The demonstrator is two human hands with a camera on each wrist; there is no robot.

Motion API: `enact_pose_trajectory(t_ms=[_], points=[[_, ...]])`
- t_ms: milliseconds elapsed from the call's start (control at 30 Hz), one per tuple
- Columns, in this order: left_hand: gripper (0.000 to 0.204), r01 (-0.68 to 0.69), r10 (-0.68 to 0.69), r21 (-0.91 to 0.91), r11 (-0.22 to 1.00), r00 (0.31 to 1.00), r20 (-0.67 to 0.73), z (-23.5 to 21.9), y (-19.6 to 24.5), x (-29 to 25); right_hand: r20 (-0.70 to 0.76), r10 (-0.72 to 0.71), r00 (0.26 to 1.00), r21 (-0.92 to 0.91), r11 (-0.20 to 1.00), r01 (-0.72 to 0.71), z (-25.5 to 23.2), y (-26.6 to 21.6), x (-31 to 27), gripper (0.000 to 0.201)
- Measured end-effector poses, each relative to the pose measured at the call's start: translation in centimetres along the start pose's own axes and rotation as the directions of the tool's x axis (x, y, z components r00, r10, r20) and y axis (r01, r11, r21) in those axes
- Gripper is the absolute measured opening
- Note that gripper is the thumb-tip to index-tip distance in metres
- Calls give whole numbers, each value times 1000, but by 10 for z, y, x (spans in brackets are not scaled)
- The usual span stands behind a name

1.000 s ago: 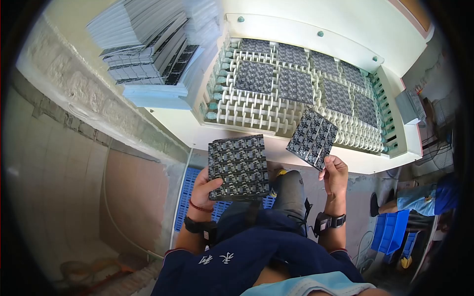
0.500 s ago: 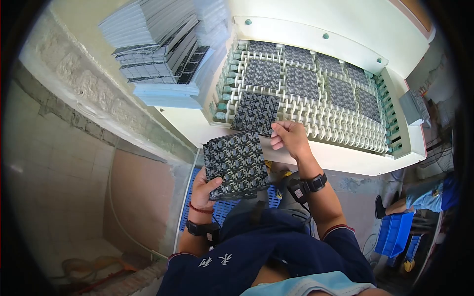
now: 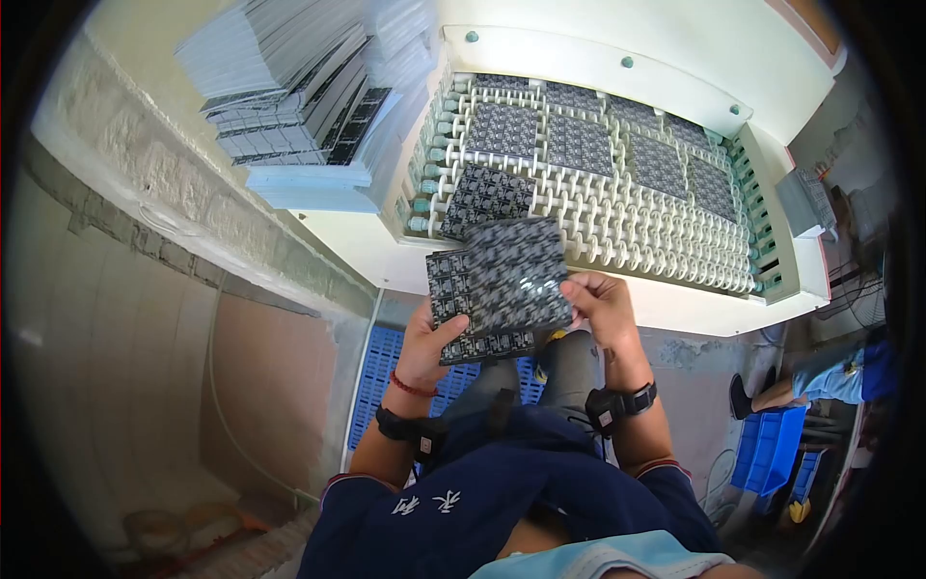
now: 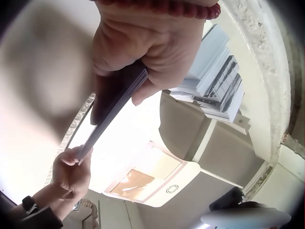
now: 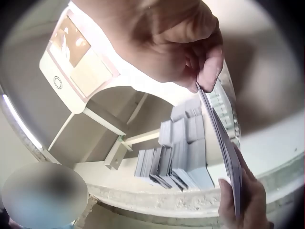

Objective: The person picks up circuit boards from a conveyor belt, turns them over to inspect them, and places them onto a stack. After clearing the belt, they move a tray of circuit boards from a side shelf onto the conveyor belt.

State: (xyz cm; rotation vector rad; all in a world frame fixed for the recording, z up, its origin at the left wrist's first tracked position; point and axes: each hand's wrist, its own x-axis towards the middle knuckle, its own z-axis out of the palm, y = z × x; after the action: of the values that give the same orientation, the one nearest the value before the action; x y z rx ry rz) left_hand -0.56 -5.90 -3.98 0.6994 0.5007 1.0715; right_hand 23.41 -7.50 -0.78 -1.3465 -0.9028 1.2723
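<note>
My left hand (image 3: 429, 338) grips a stack of black circuit board panels (image 3: 448, 280) by its left edge, thumb on top. With thumb and fingers my right hand (image 3: 603, 304) pinches the right edge of another circuit board panel (image 3: 519, 275), which is blurred and overlaps most of the stack. Just beyond, a separate panel (image 3: 487, 196) lies tilted on the front left of the white roller conveyor (image 3: 617, 232). From the right wrist, the stack (image 5: 224, 138) appears edge-on between both hands.
Two rows of panels (image 3: 579, 145) lie farther back on the rollers. Tall stacks of boards and pale sheets (image 3: 299, 106) stand left of the conveyor. Another person's leg (image 3: 772, 394) and blue bins (image 3: 769, 449) are at the right. A blue slatted mat (image 3: 376, 372) is underfoot.
My right hand carried a panel leftward onto the front left rollers and let go of it. It then came back and took hold of another panel over the stack. My left hand keeps its grip.
</note>
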Motion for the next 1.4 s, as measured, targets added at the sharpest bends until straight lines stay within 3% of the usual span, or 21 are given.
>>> enact_pose_trajectory(t_ms=[100, 167, 200, 333, 533, 633, 733, 967, 1000, 1067, 1100, 1133, 1167, 1200, 1267, 1333, 1400], points=[[39, -16, 15, -10, 1000, 997, -71, 9, 6, -2, -163, -94, 982, -35, 995, 89, -38, -7, 18, 18], [39, -4, 3, -21, 1000, 999, -52, 6, 7, -5, -257, -85, 963, -123, 991, 55, -59, -17, 29, 18], [39, -8, 7, -18, 1000, 999, -51, 3, 6, -5, -313, -114, 943, -278, 960, 24, -64, -21, 33, 17], [37, -7, 6, -9, 1000, 997, -71, 6, 6, -7, -358, -212, 909, -468, 883, 22, -82, -29, 38, 19], [37, -7, 7, 3, 1000, 994, -108, 0, 6, -14, -456, -181, 871, -361, 933, 5, -169, -36, 26, 22], [38, 1, -2, -13, 1000, 995, -104, -2, 5, -15, -525, -237, 818, -514, 854, -83, -207, -29, 26, 25], [39, 10, -11, -10, 1000, 995, -100, 0, 4, -13, -566, -295, 770, -518, 854, -53, -245, -36, 18, 25], [40, -17, 15, -30, 999, 998, -58, -5, 3, -17, -677, -208, 706, -415, 900, -133, -330, -44, 0, 22], [41, -24, 23, -31, 999, 999, -49, -5, 3, -17, -663, -286, 692, -536, 827, -172, -334, -41, -2, 23], [43, -31, 28, -100, 994, 999, -36, -4, 3, -18, -593, -470, 654, -735, 647, -203, -329, -39, -6, 27], [46, -40, 35, -168, 985, 999, -29, -4, 4, -20, -591, -464, 660, -735, 647, -204, -324, -37, -8, 27], [46, -42, 35, -164, 986, 998, -43, -2, 6, -20, -625, -452, 636, -673, 725, -146, -300, -44, -12, 27], [48, 4, 6, -254, 967, 999, 37, 0, 8, -20, -658, -431, 618, -601, 795, -86, -279, -44, -16, 27], [50, 51, -12, -338, 940, 993, 116, 1, 10, -21, -596, -384, 705, -535, 845, 7, -267, -37, -18, 24], [51, 62, -25, -323, 944, 993, 119, -5, 6, -22, -480, -348, 805, -464, 880, 104, -206, -27, -24, 22], [50, 109, -62, -321, 941, 986, 155, -3, 3, -20, -225, -242, 944, -257, 949, 182, -147, -6, -29, 17], [48, 104, -66, -276, 956, 987, 144, -2, -1, -19, 4, -19, 1000, -149, 989, 20, -83, -2, -39, 19]])
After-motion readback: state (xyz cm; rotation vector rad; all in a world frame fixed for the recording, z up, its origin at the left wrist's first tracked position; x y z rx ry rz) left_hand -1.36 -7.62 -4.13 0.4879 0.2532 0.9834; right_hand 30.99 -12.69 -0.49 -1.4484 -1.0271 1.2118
